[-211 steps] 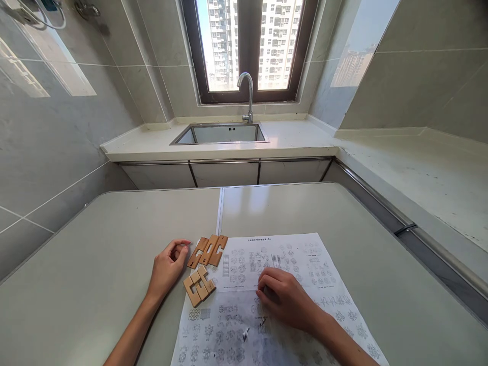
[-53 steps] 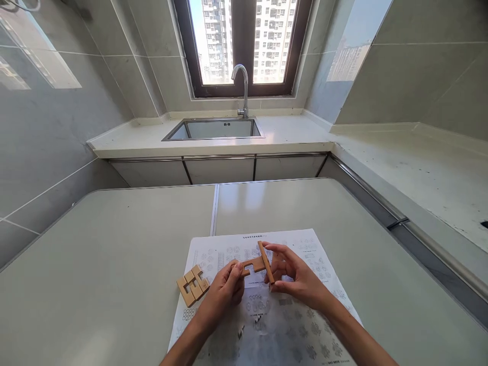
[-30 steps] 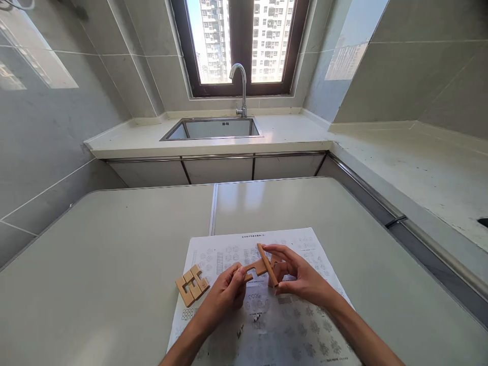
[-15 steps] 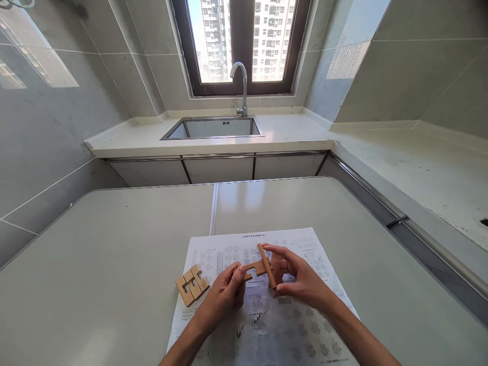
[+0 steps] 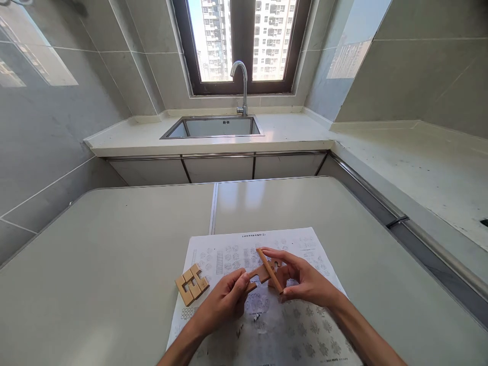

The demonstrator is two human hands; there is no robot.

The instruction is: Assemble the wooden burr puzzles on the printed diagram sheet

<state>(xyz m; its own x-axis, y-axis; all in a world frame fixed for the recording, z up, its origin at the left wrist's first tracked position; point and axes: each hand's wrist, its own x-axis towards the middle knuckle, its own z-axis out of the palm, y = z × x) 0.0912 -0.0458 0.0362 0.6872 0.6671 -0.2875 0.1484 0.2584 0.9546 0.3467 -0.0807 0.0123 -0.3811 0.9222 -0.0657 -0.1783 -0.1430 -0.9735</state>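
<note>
Fingertips (image 5: 269, 251) and thumb (image 5: 293, 292) of the right hand (image 5: 303, 279) clamp the two ends of a narrow brown wooden bar (image 5: 270, 271), seen nearly edge-on and slanting down towards the right. The left hand (image 5: 230, 293) pinches one end of a notched brown wooden piece (image 5: 263, 273), which meets the bar crosswise; whether it passes through a slot there, I cannot tell. More brown wood (image 5: 276, 263) shows beyond the bar, partly hidden by the right fingers. The hands are apart, linked only by the wood, above a printed sheet (image 5: 267, 330) covered with small diagrams. Near the left hand, paler notched pieces (image 5: 194, 290) lie side by side, touching, across the sheet's left edge. Beneath is a pale desk (image 5: 114, 254), divided by a light strip (image 5: 213, 209). Past its far edge is a counter (image 5: 293, 127) with an inset sink (image 5: 219, 127) and curved faucet (image 5: 244, 89); behind stands a dark-framed window (image 5: 242, 46) facing tall buildings (image 5: 269, 40).
</note>
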